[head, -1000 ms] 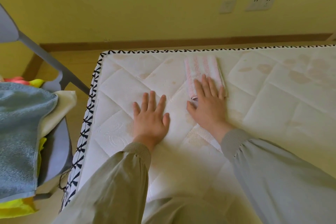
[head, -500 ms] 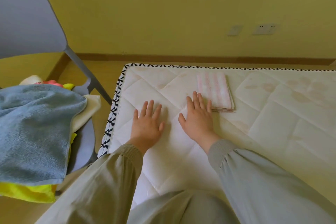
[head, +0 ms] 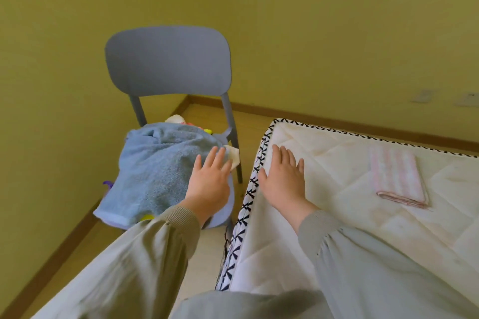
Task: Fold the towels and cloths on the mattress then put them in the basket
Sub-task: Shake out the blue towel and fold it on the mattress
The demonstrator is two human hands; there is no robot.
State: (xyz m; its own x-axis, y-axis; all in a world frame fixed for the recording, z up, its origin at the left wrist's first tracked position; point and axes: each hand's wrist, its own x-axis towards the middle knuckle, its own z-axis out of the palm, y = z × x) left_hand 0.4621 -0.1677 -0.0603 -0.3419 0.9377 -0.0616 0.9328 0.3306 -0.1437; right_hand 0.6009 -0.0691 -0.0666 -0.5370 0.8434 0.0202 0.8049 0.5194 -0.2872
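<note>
**Progress.** 1 pink-and-white striped cloth [head: 398,179] is recorded as folded. It lies as a flat rectangle on the mattress [head: 324,163], to the right and well apart from both hands. It has not been put away, and no basket is seen. A heap of unfolded pieces is left on the chair [head: 168,59], left of the mattress. The task is judged to be at an early stage, with most of the folding and all of the basket work outstanding.

**Hands.** The left hand [head: 210,181] is held with fingers straight over the right edge of the blue towel [head: 155,171]. Nothing is grasped, and contact cannot be told. The right hand [head: 282,181] is laid flat near the mattress's left edge, fingers spread, holding nothing.

**Materials.**
- Blue towel: thick looped terry, rumpled, draped over the heap, with a hemmed near edge.
- Cream cloth [head: 233,156]: thin, 1 corner shown at the towel's far right.
- Yellow piece [head: 146,217]: mostly hidden beneath the towel.
- Mattress: white quilted diamonds, faintly stained, with black cross-patterned edging.
- Chair: smooth grey plastic, with a rounded back.
</note>
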